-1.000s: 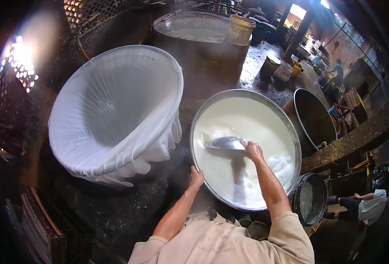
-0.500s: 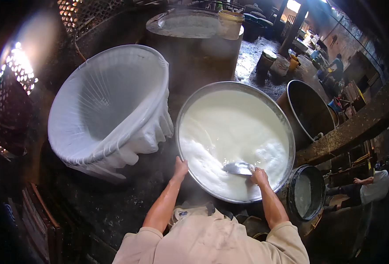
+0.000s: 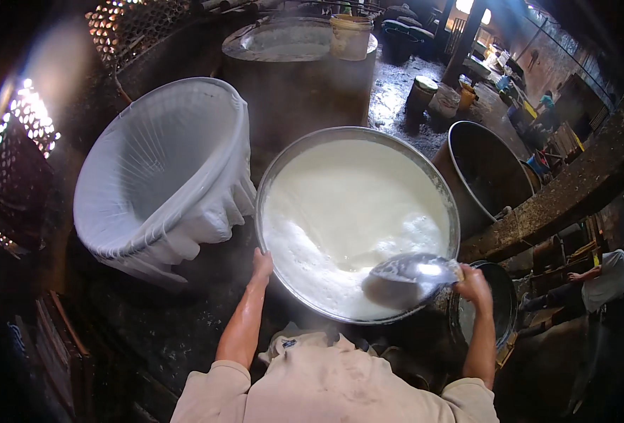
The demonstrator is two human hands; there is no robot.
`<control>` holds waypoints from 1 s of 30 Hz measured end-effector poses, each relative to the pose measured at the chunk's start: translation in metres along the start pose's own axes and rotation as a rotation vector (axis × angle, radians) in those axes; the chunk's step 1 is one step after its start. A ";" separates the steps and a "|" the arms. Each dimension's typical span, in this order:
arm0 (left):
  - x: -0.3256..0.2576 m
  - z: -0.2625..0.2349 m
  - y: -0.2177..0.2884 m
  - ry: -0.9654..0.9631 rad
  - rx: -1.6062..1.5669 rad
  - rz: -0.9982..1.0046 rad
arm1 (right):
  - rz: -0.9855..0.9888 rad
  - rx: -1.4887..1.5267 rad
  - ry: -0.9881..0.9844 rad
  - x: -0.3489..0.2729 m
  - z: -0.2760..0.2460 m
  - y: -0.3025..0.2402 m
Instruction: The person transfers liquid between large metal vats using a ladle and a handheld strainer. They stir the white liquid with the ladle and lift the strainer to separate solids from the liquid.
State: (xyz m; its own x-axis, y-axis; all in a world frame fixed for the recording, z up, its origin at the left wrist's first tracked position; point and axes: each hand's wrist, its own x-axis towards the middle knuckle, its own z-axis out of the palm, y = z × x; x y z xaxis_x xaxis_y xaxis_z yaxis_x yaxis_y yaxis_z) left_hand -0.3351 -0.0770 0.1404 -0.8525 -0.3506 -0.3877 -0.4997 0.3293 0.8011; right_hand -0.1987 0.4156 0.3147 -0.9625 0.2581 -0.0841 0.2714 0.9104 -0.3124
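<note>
A wide round metal vat (image 3: 354, 132) holds milky white liquid (image 3: 354, 201) with foam (image 3: 305, 257) along its near side. My left hand (image 3: 263, 266) grips the vat's near-left rim. In my right hand (image 3: 473, 284) is the handle of a shiny metal scoop (image 3: 414, 268). The scoop is raised over the vat's near-right part, above the foam, and its contents cannot be made out. On the left stands a large tilted round container lined with white cloth (image 3: 220, 211), its cloth hanging in folds over the edge.
Behind the vat is a big cylindrical tank (image 3: 298, 92) with a bucket (image 3: 350, 39) at its rim. To the right lie an open dark drum (image 3: 460, 180), a wooden beam (image 3: 573, 190) and a dark-rimmed tub (image 3: 502, 282). Another person (image 3: 603, 282) is at far right.
My right hand has lifted the scoop out of the liquid and moved right, past the vat's edge. My left hand stays on the rim. The view has shifted slightly.
</note>
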 end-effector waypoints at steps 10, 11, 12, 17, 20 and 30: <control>0.006 0.009 0.006 0.039 0.059 -0.018 | 0.225 -0.010 0.299 0.111 0.070 0.017; 0.005 0.009 0.009 0.039 0.058 -0.015 | 0.180 0.009 0.266 0.117 0.086 0.022; 0.002 0.010 0.012 0.050 0.014 -0.027 | 0.131 0.030 0.229 0.118 0.096 0.024; 0.006 0.008 0.000 0.115 0.070 -0.014 | 0.196 0.253 0.077 0.098 0.136 -0.012; -0.004 0.002 0.012 0.041 0.054 -0.041 | 0.300 0.314 -0.056 0.078 0.154 -0.031; 0.010 0.004 -0.007 -0.042 -0.032 -0.013 | 0.199 0.373 -0.049 0.023 0.228 -0.088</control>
State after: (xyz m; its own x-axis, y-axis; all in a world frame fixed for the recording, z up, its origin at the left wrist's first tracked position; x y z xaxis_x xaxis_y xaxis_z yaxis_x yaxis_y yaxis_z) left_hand -0.3410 -0.0794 0.1294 -0.8521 -0.3175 -0.4160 -0.5059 0.2963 0.8101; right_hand -0.2460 0.2678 0.1240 -0.8931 0.3929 -0.2190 0.4401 0.6626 -0.6060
